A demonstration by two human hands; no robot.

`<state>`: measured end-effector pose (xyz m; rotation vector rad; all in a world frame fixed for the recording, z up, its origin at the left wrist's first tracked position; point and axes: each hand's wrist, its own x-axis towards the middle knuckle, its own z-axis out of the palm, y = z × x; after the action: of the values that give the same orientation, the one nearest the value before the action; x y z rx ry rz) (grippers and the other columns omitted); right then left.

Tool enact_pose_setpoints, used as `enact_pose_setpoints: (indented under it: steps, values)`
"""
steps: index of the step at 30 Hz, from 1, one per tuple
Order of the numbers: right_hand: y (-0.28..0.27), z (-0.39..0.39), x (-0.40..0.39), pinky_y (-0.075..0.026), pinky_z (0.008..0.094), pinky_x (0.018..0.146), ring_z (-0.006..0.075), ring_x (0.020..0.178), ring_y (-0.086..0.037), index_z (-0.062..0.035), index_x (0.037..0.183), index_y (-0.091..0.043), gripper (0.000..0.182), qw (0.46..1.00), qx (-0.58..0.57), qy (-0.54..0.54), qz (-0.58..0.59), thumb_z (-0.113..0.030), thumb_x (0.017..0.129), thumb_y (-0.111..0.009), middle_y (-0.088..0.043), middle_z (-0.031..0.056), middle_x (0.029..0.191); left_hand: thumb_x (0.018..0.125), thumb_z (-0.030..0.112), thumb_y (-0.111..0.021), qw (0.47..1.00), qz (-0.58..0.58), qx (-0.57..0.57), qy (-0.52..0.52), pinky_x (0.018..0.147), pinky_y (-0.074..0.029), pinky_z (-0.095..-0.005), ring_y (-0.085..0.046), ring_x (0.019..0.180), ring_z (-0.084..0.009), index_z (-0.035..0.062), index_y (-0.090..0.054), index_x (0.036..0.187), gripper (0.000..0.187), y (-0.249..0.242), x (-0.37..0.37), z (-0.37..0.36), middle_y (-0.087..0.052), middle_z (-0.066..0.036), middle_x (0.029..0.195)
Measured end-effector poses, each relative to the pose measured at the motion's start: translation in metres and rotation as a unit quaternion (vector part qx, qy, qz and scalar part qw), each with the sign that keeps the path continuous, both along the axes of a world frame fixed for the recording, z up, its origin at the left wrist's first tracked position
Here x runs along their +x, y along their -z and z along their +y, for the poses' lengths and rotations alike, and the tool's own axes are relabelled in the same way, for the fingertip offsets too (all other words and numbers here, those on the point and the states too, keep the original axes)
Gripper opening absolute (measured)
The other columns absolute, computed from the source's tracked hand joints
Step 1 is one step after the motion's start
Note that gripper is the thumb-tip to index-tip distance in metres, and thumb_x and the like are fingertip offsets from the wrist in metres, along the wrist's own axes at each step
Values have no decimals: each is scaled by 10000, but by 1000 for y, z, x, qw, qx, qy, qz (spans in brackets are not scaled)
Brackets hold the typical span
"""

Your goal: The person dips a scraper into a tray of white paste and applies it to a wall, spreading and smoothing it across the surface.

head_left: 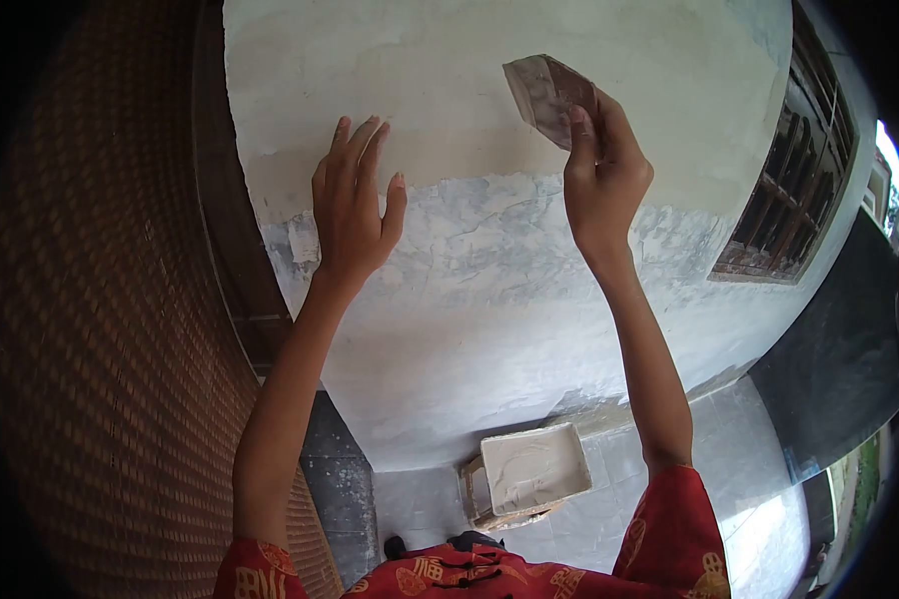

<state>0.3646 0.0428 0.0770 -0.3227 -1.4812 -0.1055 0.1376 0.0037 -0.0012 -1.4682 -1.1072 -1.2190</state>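
The right hand (601,175) is raised against a pale plastered wall (489,299) and grips a flat, worn trowel blade (547,95), its fingers (581,135) clamped on the lower edge while the thumb presses the face that looks toward the camera. The blade sits high on the wall, tilted, with its upper corner pointing up and to the left; whether its far face actually touches the plaster cannot be told from this angle. The left hand (353,200) lies flat on the wall well to the left of the blade, palm to the surface, its fingers (365,140) straight and close together with the thumb spread a little to the side, holding nothing. Across the wall at the level of both hands runs a border between a lighter, creamy band above and greyer, streaky plaster below. On the tiled floor (659,489) at the foot of the wall, between the two forearms, stands a shallow square tray (534,469) smeared with whitish paste. A brown woven panel (110,329) fills the left side, and a dark-framed barred window (794,190) is set in the wall to the right. Red patterned sleeves (669,529) show at the bottom edge.
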Motion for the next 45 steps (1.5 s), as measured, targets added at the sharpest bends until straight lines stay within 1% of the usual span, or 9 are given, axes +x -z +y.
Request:
enact_pose_setpoints:
  steps: [1, 3, 11, 21, 31, 37, 39, 43, 45]
  values:
    - [1, 4, -6, -547, 286, 742, 209, 867, -711, -39, 1153, -667, 246, 994, 73, 68, -39, 32, 933, -582, -723, 141, 956, 925, 124, -533, 1000, -1, 2, 0, 1078, -315, -508, -342, 1422, -366, 21, -422, 1420, 517, 4, -3, 3, -477, -148, 1445]
    - [3, 19, -19, -578, 358, 824, 277, 992, -700, -73, 1143, -677, 396, 983, 163, 30, -85, 143, 823, -588, -719, 124, 1017, 920, 116, -537, 1000, 13, -11, 7, 1079, -312, -508, -350, 1416, -371, 23, -420, 1420, 522, 11, -7, 8, -481, -148, 1439]
    - [15, 63, -50, -487, 494, 1022, 264, 1124, -653, -134, 1141, -717, 342, 932, 314, 109, -142, -111, 801, -714, -703, 72, 1144, 910, 109, -541, 999, 34, 27, -17, 1078, -300, -504, -369, 1402, -380, 33, -421, 1419, 528, 18, -18, 17, -497, -143, 1414]
    - [42, 77, -56, -343, 503, 1150, 226, 1327, -504, -145, 1234, -676, 417, 943, 218, 98, -231, -35, 832, -654, -656, 51, 1275, 899, 98, -553, 996, 36, 65, -48, 1081, -288, -496, -372, 1391, -401, 38, -430, 1408, 527, 23, -24, 26, -504, -128, 1400]
    - [75, 50, -37, -313, 519, 1165, 250, 1339, -490, -119, 1245, -665, 438, 934, 146, 88, -314, 0, 824, -641, -663, 73, 1257, 904, 116, -550, 994, 40, 94, -45, 1079, -281, -506, -373, 1386, -403, 39, -433, 1404, 520, 17, -25, 27, -507, -129, 1398]
    - [54, 16, -11, -430, 496, 1084, 279, 1233, -584, -88, 1220, -675, 434, 940, 209, 76, -261, 27, 803, -647, -705, 86, 1154, 907, 124, -544, 992, 41, 117, -40, 1081, -277, -507, -369, 1391, -399, 43, -431, 1402, 514, 5, -28, 27, -507, -126, 1401]
    - [35, 14, -6, -555, 409, 933, 265, 1061, -681, -75, 1217, -672, 396, 966, 227, 34, -124, 64, 851, -615, -723, 123, 1064, 911, 131, -538, 991, 35, 117, -53, 1081, -278, -504, -367, 1393, -398, 45, -430, 1402, 510, 1, -28, 25, -511, -125, 1398]
    - [-8, 20, 1, -579, 262, 720, 150, 823, -718, -42, 1300, -619, 358, 996, 62, -28, 58, -14, 943, -601, -733, 151, 1023, 917, 139, -531, 990, 35, 125, -50, 1081, -280, -503, -365, 1395, -395, 49, -436, 1401, 501, -3, -23, 27, -510, -123, 1397]
    - [-19, 27, -1, -563, 273, 698, 132, 782, -698, -41, 1344, -585, 413, 997, -9, -55, 53, -36, 933, -626, -732, 164, 1033, 924, 158, -526, 990, 41, 122, -49, 1084, -279, -506, -361, 1397, -391, 55, -439, 1401, 495, 0, -23, 33, -502, -116, 1404]
